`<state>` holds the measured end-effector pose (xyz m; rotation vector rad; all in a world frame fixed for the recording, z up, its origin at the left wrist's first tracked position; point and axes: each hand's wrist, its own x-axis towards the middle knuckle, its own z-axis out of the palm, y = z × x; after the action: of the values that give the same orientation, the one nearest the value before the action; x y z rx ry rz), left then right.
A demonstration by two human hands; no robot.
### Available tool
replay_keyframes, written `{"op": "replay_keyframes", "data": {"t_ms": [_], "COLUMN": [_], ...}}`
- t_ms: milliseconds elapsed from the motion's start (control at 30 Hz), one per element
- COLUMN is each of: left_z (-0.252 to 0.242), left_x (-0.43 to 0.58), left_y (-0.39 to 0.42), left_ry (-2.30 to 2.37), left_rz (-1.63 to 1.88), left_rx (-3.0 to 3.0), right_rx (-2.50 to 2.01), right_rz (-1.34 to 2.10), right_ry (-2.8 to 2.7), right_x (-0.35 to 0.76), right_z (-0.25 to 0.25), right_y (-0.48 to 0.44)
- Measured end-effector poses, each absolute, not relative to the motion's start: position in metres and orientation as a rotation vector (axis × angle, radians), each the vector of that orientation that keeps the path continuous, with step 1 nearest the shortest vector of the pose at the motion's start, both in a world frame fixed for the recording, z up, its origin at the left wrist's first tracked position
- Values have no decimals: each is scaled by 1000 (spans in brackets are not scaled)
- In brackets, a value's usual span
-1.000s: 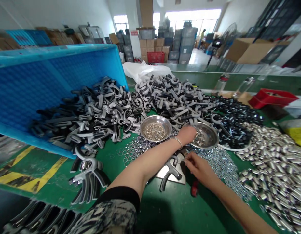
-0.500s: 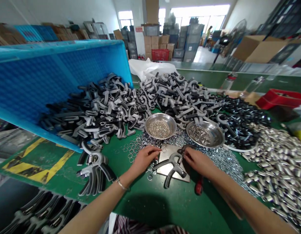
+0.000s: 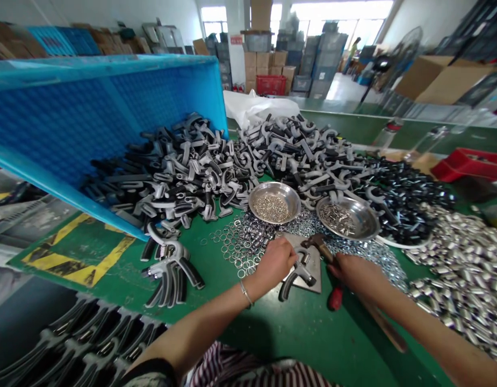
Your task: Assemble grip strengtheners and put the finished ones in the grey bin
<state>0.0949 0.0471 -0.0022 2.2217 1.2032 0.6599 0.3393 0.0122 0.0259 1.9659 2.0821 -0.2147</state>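
Observation:
My left hand (image 3: 275,262) rests with curled fingers on a grey and black hand-grip part (image 3: 299,274) lying on a small metal plate (image 3: 312,271), pinching at its top. My right hand (image 3: 353,271) is closed around a hammer (image 3: 326,255) with a red handle end (image 3: 336,297), its head just above the plate. Two steel bowls stand just beyond: one of small silver bits (image 3: 274,202), one of pins (image 3: 347,217). Loose metal rings (image 3: 240,244) lie left of the plate.
A tipped blue crate (image 3: 91,123) spills grey-black handle parts (image 3: 184,166) across the green table (image 3: 272,333). Metal tubes (image 3: 461,263) pile at the right, black parts (image 3: 409,199) behind them. Assembled grips (image 3: 170,269) lie at the left. A red tray (image 3: 469,164) sits far right.
My left hand moved from the pin bowl to the rings, then onto the grip part. My right hand left the part and took hold of the hammer. The view shifted left.

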Motion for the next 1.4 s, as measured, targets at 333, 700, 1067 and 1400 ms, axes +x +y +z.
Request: {"op": "replay_keyframes", "data": {"t_ms": [333, 700, 1067, 1400], "left_z": [14, -4, 9, 13], "left_x": [104, 95, 93, 72], "left_y": [46, 6, 23, 26], "left_ry": [875, 1339, 1215, 1242], "left_rz": [297, 542, 598, 631], "left_rx": [2975, 2351, 2010, 2220], "right_rx": [2374, 2108, 2646, 1798], "right_rz": [-789, -674, -911, 169], "right_ry": [2433, 2629, 2163, 2788], "right_x": [341, 321, 386, 372], "right_z": [34, 60, 20, -8], "right_y": [-37, -54, -69, -81]}}
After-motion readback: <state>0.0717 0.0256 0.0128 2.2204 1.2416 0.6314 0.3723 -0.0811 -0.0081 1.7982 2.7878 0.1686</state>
